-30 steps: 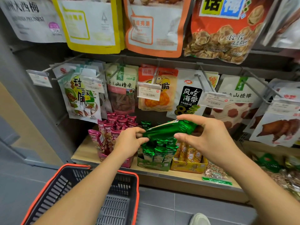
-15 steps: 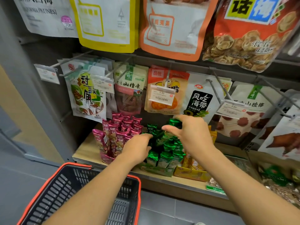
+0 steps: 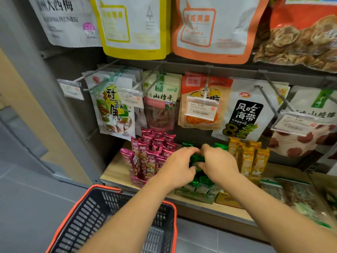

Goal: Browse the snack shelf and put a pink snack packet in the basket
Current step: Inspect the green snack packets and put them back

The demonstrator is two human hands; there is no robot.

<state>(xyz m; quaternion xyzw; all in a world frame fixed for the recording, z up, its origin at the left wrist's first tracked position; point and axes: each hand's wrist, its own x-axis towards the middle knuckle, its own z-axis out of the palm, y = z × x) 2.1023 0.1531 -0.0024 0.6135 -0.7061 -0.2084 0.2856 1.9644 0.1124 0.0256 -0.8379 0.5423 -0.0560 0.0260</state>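
Both hands down among the shiny green foil snack packets (image 3: 197, 159) in their display box on the pale wooden shelf (image 3: 114, 172): left hand (image 3: 179, 167) curled over the green stack, right hand (image 3: 218, 164) pinching a green packet against it, apparently tucking it in. Pink foil snack packets (image 3: 151, 152) standing upright in their own box just left of the green ones, untouched. Black plastic basket with orange rim (image 3: 116, 223) below, nothing visible inside. Risk, as a judgement: left wrist brushing the pink row and toppling it, or the green packet dragging out with the hands. Compared with a second ago: green packet no longer held up crosswise between the hands, now pushed low into the box.
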